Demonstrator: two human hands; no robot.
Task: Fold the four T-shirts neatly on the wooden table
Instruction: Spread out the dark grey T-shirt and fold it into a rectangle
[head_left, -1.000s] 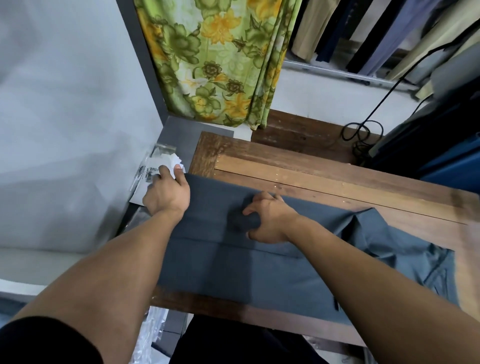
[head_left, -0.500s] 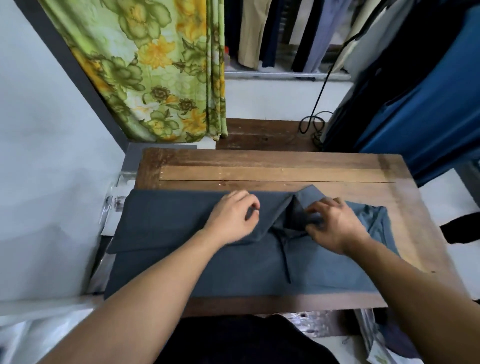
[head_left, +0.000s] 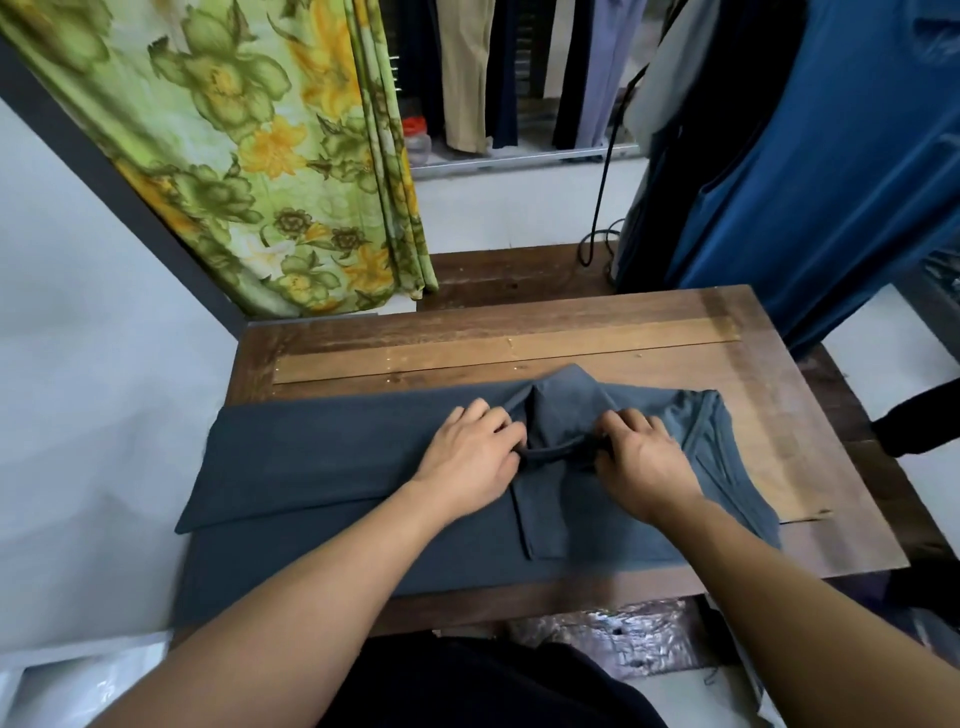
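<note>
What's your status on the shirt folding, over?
Left hand, right hand both pinching a fold mid-shirt. Grey T-shirt partly folded on wooden table. Blue garment hangs beside table, apart from shirt.

One wide-angle camera, worn on the head, looks forward and steeply down from over the near edge of the table (head_left: 519, 332), which fills mid-frame. It is close: the left hand (head_left: 470, 457) and right hand (head_left: 641, 465) sit at centre. The curtain (head_left: 260, 156) lies upper left, hanging clothes (head_left: 831, 182) upper right.

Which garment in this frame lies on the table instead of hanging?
The dark grey T-shirt, pinched by the left hand and right hand on the wooden table; the blue garment and beige trousers hang behind it.
</note>
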